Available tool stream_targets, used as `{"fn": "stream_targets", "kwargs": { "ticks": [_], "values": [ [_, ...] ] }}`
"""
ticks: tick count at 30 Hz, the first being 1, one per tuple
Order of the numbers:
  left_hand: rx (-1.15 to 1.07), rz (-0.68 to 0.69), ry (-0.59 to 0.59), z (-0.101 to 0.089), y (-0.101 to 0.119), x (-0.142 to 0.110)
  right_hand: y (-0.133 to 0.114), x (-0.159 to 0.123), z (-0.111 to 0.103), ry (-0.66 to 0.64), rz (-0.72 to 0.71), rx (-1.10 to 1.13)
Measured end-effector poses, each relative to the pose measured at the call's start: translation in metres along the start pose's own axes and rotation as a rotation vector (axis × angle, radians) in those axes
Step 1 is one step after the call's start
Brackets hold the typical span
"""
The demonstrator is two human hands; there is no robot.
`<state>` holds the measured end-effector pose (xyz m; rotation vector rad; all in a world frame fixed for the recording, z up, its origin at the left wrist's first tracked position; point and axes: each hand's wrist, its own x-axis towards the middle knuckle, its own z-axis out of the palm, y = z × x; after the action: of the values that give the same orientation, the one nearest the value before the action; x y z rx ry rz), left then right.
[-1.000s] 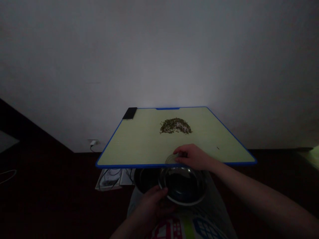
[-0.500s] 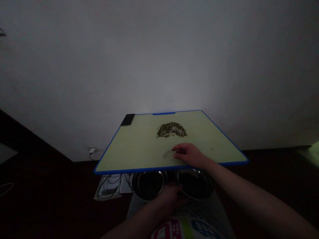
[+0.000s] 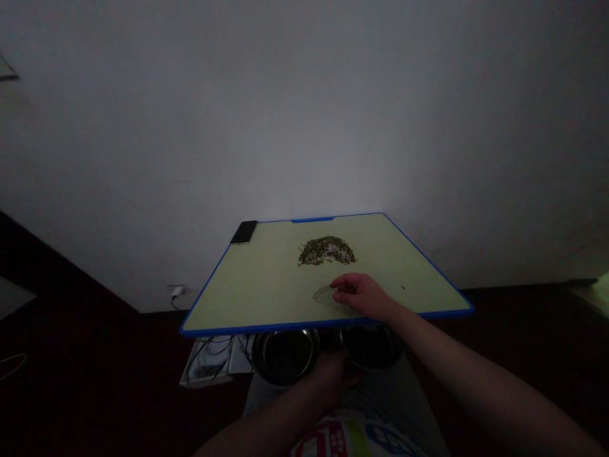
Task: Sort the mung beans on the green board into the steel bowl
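My right hand (image 3: 359,296) is closed on a clear protractor (image 3: 324,294), its fingers pinching the piece near the front of the pale board (image 3: 257,285). Just beyond it lies an arc-shaped pile of small brownish-green grains (image 3: 327,242), which the hand does not touch. Below the board's front edge, my left hand (image 3: 333,371) is in shadow between two metal bowls, a left one (image 3: 285,357) and a right one (image 3: 373,348). Its fingers are near the right bowl; whether they grip the rim is too dark to see.
A black phone (image 3: 244,232) lies at the board's far left corner. A small dark sliver (image 3: 403,287) is on the right part of the board. Cables and a white box (image 3: 209,379) are on the floor at left. The wall (image 3: 304,127) stands behind.
My right hand keeps the protractor in nearly the same spot. The view has shifted slightly. My left hand remains between the bowls.
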<state>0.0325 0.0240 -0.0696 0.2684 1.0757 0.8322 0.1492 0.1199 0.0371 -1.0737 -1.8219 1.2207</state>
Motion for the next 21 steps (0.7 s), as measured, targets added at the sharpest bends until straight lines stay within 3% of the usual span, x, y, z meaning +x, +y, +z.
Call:
{"fn": "stream_targets", "kwargs": {
  "ticks": [15, 18, 21],
  "values": [
    [0.05, -0.048, -0.016, -0.001, 0.007, -0.003, 0.001, -0.001, -0.001, 0.004, -0.004, 0.018],
    [0.099, -0.071, -0.015, -0.008, 0.011, -0.021, 0.001, -0.001, -0.001, 0.005, 0.0, 0.021],
    [0.125, -0.011, -0.001, -0.026, 0.021, -0.059, 0.001, -0.001, -0.001, 0.009, 0.003, 0.016]
  ]
}}
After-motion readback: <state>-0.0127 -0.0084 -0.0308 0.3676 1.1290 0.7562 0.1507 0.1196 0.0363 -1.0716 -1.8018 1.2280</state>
